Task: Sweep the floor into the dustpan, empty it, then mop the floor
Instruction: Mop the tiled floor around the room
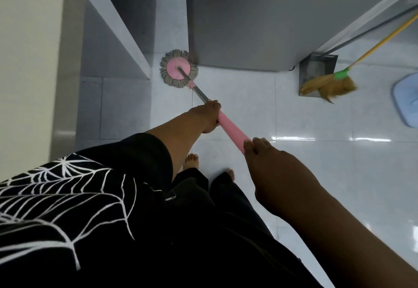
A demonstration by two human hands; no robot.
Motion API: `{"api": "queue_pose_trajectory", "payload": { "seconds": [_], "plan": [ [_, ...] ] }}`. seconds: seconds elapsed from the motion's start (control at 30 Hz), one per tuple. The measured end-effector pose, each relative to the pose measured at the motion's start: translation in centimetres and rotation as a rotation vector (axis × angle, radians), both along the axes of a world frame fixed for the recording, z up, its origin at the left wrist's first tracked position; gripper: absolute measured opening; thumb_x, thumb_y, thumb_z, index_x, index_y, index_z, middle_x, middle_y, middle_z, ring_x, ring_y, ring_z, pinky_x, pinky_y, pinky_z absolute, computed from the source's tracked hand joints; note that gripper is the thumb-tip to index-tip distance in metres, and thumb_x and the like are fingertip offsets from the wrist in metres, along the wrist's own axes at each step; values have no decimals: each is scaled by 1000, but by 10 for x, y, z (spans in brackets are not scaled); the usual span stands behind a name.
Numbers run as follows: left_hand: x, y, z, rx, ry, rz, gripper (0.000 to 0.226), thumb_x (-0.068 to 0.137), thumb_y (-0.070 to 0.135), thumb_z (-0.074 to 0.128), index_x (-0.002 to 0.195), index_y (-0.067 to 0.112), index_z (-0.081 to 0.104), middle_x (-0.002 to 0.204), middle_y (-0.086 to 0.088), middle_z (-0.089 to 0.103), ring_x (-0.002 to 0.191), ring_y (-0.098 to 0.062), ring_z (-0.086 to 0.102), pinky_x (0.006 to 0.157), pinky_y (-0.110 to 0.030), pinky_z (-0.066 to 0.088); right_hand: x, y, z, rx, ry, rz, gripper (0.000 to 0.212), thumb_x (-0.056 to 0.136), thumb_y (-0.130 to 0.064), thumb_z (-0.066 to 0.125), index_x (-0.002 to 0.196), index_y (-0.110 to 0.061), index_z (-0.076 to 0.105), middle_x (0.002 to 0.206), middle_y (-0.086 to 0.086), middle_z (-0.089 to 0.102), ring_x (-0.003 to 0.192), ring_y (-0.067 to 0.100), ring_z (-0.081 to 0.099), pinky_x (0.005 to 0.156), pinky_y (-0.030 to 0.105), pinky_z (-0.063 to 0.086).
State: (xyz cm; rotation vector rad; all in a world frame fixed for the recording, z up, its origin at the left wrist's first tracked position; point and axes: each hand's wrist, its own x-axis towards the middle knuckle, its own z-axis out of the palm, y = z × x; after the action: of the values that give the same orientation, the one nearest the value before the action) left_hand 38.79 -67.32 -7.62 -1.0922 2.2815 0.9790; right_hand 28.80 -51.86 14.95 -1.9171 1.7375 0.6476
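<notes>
A round mop head (pixel 178 69) with grey strands and a pink disc lies flat on the white tiled floor (pixel 316 174), at the corner of a grey cabinet (pixel 248 20). Its metal pole runs back to a pink grip (pixel 230 130). My left hand (pixel 207 115) grips the pole where the pink grip begins. Lower down, my right hand (pixel 271 170) holds the pink grip's end. A metal dustpan (pixel 316 70) stands at the cabinet's right corner, with a straw broom (pixel 328 86) on a yellow stick leaning in it.
A white shelf unit (pixel 113 29) stands to the left, leaving a narrow gap (pixel 169 16) beside the grey cabinet. A light blue object (pixel 407 99) lies on the floor at the right edge. My bare feet (pixel 192 161) are just behind the mop pole.
</notes>
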Motion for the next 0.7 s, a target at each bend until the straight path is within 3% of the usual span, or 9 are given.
{"api": "queue_pose_trajectory", "payload": {
  "seconds": [0.1,0.23,0.37,0.47,0.57,0.7],
  "plan": [
    [1,-17,-2,31,-9,8,61,97,31,52,146,7,25,158,-9,18,129,-33,46,102,-45,43,-1,-20,2,19,-6,16,50,95,-16,44,142,-5,29,129,13,47,97,23,60,77,30,51],
    [-5,-36,6,33,-34,54,65,97,30,53,149,9,21,161,-8,13,135,-32,41,106,-46,40,-11,-46,10,1,-15,63,53,94,-16,48,143,-4,30,129,14,48,99,23,61,80,31,51],
    [-13,-60,14,15,-21,81,52,95,28,55,138,11,33,147,-11,37,116,-32,55,94,-44,47,-19,-73,18,29,-51,85,52,95,-16,50,142,-3,31,128,15,49,106,25,58,86,33,50],
    [-17,-78,19,2,3,114,40,94,28,57,125,12,39,127,-13,52,99,-30,60,84,-42,51,-29,-96,20,-9,-49,71,49,95,-15,48,140,-3,33,121,14,51,96,23,58,77,31,48],
    [-22,-94,20,-5,17,132,39,93,27,58,124,10,41,121,-13,55,93,-29,61,78,-38,49,-34,-114,22,18,-39,63,47,95,-14,45,140,-4,33,120,13,50,94,24,59,70,29,44],
    [-21,-121,15,8,9,118,44,93,28,57,128,9,39,130,-13,50,98,-30,60,82,-39,49,-34,-142,24,32,-43,65,48,98,-16,41,143,-5,29,127,14,48,101,24,59,81,31,49]
  ]
}}
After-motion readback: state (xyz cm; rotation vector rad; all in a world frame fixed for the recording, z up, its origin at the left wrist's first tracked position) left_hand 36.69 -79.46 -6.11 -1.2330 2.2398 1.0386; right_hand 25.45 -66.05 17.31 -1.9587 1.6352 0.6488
